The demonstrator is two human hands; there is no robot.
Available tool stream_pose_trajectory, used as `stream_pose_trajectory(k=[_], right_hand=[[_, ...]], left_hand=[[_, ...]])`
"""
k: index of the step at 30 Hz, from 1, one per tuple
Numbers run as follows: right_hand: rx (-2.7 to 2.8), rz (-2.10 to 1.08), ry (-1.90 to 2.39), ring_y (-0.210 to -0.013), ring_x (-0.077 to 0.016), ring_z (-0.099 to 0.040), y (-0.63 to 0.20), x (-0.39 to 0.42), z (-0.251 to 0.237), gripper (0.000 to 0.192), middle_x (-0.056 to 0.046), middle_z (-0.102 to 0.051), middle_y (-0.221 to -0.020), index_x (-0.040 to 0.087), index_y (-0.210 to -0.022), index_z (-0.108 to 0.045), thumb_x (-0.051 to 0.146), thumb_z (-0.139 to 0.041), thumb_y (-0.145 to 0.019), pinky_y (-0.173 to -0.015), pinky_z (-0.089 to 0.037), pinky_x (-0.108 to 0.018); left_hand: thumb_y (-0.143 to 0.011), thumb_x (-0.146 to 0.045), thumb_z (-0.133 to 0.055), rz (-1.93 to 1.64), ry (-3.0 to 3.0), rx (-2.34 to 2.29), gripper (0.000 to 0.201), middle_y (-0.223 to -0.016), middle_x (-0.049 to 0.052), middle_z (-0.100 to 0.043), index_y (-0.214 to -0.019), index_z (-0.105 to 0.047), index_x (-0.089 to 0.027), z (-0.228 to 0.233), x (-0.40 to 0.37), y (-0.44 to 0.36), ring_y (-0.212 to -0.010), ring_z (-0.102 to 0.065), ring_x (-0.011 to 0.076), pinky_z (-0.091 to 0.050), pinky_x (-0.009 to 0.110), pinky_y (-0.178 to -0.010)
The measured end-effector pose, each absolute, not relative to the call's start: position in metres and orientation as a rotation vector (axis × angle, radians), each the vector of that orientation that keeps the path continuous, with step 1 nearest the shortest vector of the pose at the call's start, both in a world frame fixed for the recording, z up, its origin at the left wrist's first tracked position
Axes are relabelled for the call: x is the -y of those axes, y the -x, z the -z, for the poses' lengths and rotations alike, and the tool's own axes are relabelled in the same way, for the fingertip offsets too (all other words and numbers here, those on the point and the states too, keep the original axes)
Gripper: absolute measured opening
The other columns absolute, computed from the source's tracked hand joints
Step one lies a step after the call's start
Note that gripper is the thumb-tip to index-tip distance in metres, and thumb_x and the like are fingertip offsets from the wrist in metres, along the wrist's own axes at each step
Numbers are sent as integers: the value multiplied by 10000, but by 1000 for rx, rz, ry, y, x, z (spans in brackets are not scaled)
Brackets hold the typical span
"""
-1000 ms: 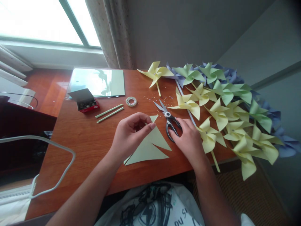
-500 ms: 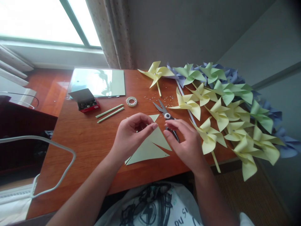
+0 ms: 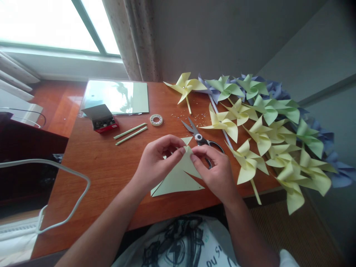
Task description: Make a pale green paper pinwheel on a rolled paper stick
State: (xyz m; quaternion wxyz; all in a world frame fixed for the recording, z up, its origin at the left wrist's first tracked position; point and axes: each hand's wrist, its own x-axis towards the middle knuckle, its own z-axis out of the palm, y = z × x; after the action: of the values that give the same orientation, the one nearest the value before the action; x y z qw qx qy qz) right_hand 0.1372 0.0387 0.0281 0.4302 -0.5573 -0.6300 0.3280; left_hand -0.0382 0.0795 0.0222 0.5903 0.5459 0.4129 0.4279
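Observation:
A pale green paper sheet [image 3: 178, 180] with slits cut in from its corners lies at the front of the table. My left hand [image 3: 162, 155] is closed at its upper part, thumb and forefinger pinched near the sheet's middle; whether a small pin sits in that pinch is too small to tell. Across from it, my right hand [image 3: 213, 167] pinches a flap of the paper between thumb and fingers. Both sets of fingertips almost meet. Black-handled scissors [image 3: 198, 137] lie with blades parted just beyond my right hand, which partly covers one handle.
Finished yellow pinwheels [image 3: 246, 161], with green and purple ones behind, crowd the right side. Two green paper sticks [image 3: 130, 134], a tape roll [image 3: 156, 119], an open red box [image 3: 105, 124] and a shiny sheet pack [image 3: 119, 97] lie left. A white cable [image 3: 83, 174] curves at the left edge.
My right hand has moved left from beside the scissors and closed on the paper flap. The paper has shifted slightly right, while my left hand keeps its pinch.

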Motion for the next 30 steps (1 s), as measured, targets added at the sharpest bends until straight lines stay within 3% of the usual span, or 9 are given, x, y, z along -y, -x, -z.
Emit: stream_pose_trajectory(k=[12, 18, 30], right_hand=[[1651, -764, 1382, -782, -147, -645, -138, -38, -31, 104, 5, -708, -860, 218, -924, -701, 134, -644, -901, -752, -511, -271], [1482, -851, 1377, -855, -180, -650, -132, -40, -32, 30, -7, -687, -897, 228, -921, -667, 233, -640, -935, -794, -519, -312], [1396, -1080, 1390, -793, -164, -570, -130, -44, -29, 139, 6, -587, -834, 227, -887, -574, 320, -552, -988, -727, -447, -294]], left_hand=[[-866, -329, -729, -953, -1269, -987, 168, -721, 6, -607, -839, -685, -169, -26, -79, 39, -671, -526, 128, -409, 246, -604], [-888, -314, -700, -923, -1463, -1027, 166, -702, 5, -607, -823, -700, -161, -27, -78, 37, -630, -483, 113, -375, 250, -577], [-906, -359, -672, -841, -1337, -950, 220, -733, 6, -570, -830, -642, -155, -24, -78, 37, -650, -459, 118, -368, 248, -566]])
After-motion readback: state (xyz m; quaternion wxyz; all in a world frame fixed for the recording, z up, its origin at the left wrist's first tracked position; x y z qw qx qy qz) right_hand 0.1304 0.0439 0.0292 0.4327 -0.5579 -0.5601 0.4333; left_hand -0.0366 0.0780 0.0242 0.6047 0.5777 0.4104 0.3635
